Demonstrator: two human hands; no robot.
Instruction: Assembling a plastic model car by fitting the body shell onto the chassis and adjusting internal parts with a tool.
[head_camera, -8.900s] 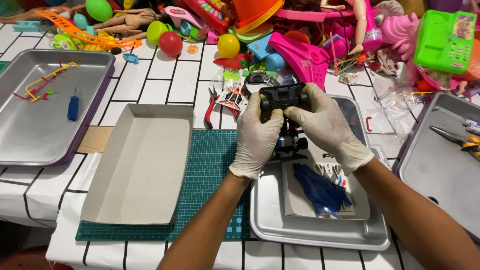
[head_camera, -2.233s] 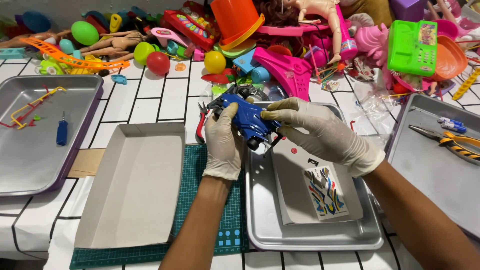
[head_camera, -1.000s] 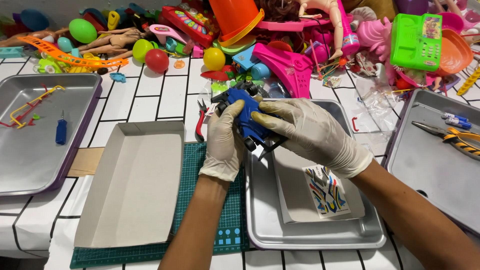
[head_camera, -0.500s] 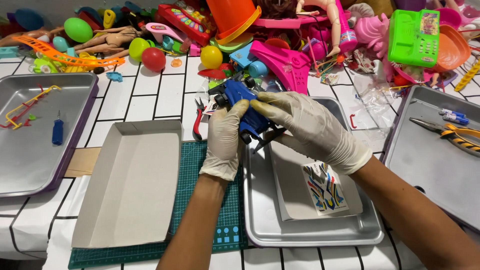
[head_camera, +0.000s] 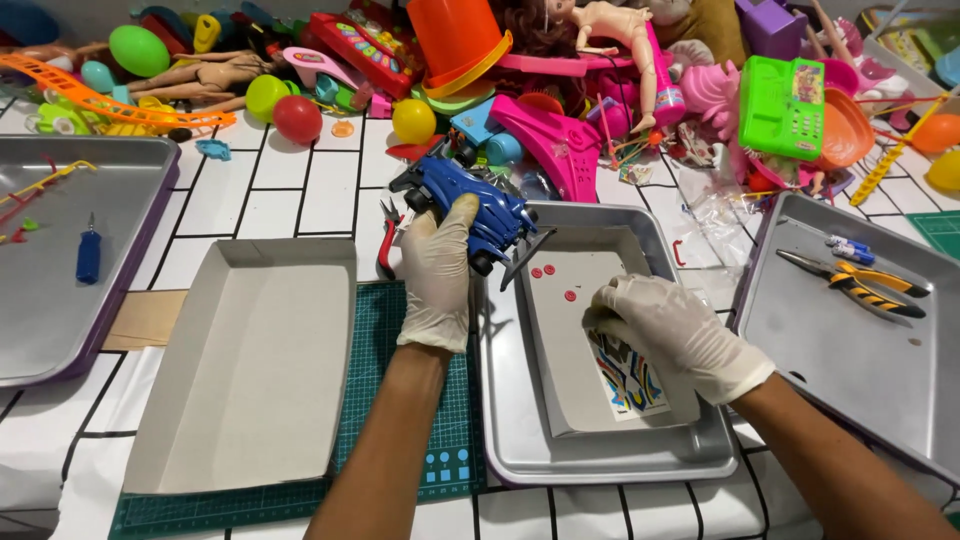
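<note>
Above tray, left hand (head_camera: 437, 270) gripping toy car (head_camera: 462, 202)

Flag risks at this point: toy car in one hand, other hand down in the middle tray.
1. The left hand alone grips the blue toy car, held above the metal tray's rim; a slip could drop it onto the tray or the red-handled pliers beside it.
2. The small red pieces lie loose on the grey card; the right hand, resting on that card, might nudge and scatter them.
</note>
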